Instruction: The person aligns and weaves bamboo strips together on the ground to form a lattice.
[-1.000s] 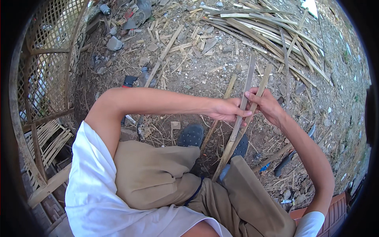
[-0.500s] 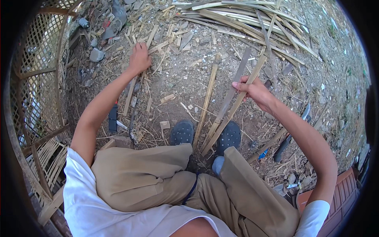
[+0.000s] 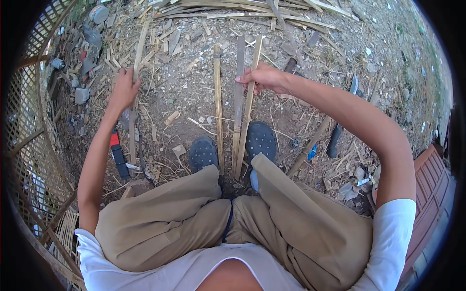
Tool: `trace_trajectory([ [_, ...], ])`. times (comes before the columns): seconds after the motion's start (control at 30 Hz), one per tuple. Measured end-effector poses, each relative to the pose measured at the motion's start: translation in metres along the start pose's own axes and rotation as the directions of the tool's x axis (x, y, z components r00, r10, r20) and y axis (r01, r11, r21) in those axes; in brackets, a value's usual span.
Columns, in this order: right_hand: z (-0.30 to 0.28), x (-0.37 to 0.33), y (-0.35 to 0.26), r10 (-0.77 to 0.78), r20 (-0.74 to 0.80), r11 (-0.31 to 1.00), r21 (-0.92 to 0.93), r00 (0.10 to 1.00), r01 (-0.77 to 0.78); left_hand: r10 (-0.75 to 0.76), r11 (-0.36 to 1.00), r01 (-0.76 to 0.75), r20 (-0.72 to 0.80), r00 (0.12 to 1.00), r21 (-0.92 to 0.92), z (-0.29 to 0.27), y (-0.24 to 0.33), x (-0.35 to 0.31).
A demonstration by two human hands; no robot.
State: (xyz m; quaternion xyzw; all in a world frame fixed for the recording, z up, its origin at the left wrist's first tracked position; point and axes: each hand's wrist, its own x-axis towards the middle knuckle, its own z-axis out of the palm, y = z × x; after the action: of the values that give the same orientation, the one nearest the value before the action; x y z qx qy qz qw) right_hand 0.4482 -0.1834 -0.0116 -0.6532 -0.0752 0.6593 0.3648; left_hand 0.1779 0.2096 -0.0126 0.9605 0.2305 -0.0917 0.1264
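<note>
A lattice [image 3: 29,138] borders the left edge of the ground [image 3: 194,92], with a stone [image 3: 82,95] near it. The left hand [image 3: 124,89] closes around a long strip [image 3: 141,46] of wood, fingers and thumb on opposite sides; just left of that strip's lower end lies a black case [image 3: 119,157] with a red band. A brown strip [image 3: 218,106] runs toward the feet, its lower end beside the left shoe [image 3: 203,153]. A pile [image 3: 252,6] of strips lies toward the ground's far edge. The right hand [image 3: 264,77] grasps a grey strip [image 3: 239,97] under its thumb and a pale strip [image 3: 248,106] across its fingers; both lower ends meet between left shoe and right shoe [image 3: 261,140]. Farther right lie a stick [image 3: 310,145] and a knife [image 3: 334,140], partly beneath the right forearm. A reddish panel [image 3: 427,186] stands by the ground's right edge.
</note>
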Motion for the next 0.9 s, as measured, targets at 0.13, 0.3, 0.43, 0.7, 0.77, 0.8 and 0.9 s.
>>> trace_trajectory([
  [0.13, -0.004, 0.011, 0.005, 0.076, 0.005, 0.995, 0.071, 0.997, -0.076, 0.062, 0.967, 0.004, 0.249, 0.967, -0.256, -0.004, 0.107, -0.004],
  [0.3, 0.011, 0.016, 0.003, 0.046, 0.043, 0.995, 0.084, 0.998, -0.05, 0.147, 0.826, 0.115, 0.408, 0.901, -0.552, 0.056, 0.133, -0.022],
  [0.43, 0.019, 0.011, -0.001, 0.074, 0.076, 0.995, 0.061, 0.994, -0.078, 0.156, 0.746, 0.264, 0.545, 0.824, -0.612, 0.066, 0.142, -0.022],
  [0.7, 0.028, 0.006, 0.004, 0.098, 0.09, 0.989, 0.104, 0.991, -0.108, 0.264, 0.622, 0.388, 0.648, 0.714, -0.681, 0.077, 0.131, -0.019],
  [0.77, 0.03, 0.005, 0.003, 0.075, 0.094, 0.99, 0.112, 0.993, -0.085, 0.314, 0.585, 0.412, 0.663, 0.679, -0.699, 0.079, 0.129, -0.021],
  [0.8, 0.03, 0.006, 0.002, 0.063, 0.096, 0.99, 0.116, 0.993, -0.074, 0.324, 0.569, 0.415, 0.657, 0.681, -0.71, 0.081, 0.128, -0.022],
  [0.9, 0.031, 0.008, 0.004, 0.017, 0.094, 0.988, 0.151, 0.995, -0.031, 0.379, 0.533, 0.395, 0.629, 0.679, -0.748, 0.082, 0.135, -0.024],
])
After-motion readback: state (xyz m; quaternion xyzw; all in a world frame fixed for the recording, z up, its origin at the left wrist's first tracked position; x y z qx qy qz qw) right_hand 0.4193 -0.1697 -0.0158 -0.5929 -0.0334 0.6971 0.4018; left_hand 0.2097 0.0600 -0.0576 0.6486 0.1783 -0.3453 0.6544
